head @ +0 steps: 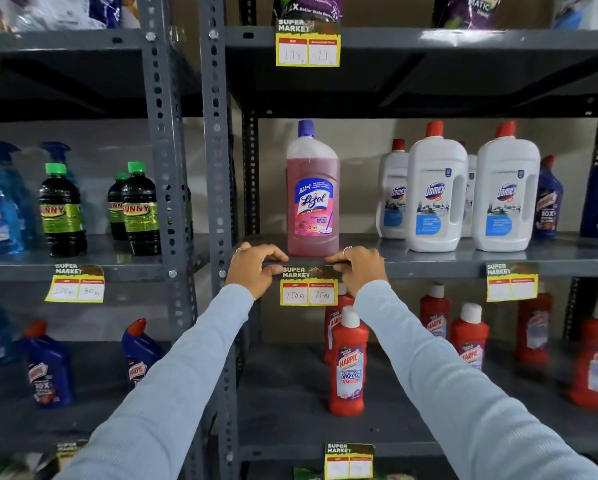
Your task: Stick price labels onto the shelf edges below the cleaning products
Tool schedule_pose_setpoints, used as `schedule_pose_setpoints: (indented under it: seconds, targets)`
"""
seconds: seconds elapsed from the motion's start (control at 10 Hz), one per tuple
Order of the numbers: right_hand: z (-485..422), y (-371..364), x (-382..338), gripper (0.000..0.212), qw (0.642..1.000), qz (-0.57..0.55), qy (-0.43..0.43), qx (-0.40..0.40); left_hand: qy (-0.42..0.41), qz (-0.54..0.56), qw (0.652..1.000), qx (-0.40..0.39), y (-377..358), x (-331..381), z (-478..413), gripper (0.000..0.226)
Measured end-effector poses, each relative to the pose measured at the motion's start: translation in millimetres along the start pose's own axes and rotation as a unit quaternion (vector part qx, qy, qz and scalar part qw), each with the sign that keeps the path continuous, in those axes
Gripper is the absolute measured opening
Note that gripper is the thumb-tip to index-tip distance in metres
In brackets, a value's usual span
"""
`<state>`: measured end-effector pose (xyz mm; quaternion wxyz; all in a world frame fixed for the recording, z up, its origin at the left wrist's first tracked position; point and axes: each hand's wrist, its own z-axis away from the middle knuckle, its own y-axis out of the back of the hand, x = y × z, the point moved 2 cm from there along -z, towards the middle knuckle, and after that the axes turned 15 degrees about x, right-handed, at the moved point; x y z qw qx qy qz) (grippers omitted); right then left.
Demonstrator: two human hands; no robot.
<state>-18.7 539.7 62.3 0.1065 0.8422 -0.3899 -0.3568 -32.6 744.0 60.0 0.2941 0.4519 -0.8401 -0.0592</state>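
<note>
left hand (252, 268) and right hand (361, 270) pinching top corners of price label (308, 287) against shelf edge (429, 268), directly below pink lizol bottle (313, 199).

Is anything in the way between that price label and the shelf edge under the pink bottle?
Nothing visible. The label already lies against the shelf edge below the pink bottle, with the left hand and right hand pressing its top corners.

Grey slotted uprights (166, 140) are framing the racks, a pale wall (359, 140) is showing behind the middle tier, and brown cardboard (387, 10) is backing the top one.
</note>
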Motion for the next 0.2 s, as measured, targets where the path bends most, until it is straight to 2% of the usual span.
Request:
schedule_pose_setpoints:
  seconds: [0.1,0.2]
  targets:
    - [2,19,-2,0.047,0.999,-0.049,-0.018,-0.006,0.005,-0.055,0.998,-0.032,8,3,2,0.042]
    - [6,55,-14,0.046,0.964,-0.261,-0.032,0.029,-0.019,-0.142,0.986,-0.09,13,14,-1,0.051]
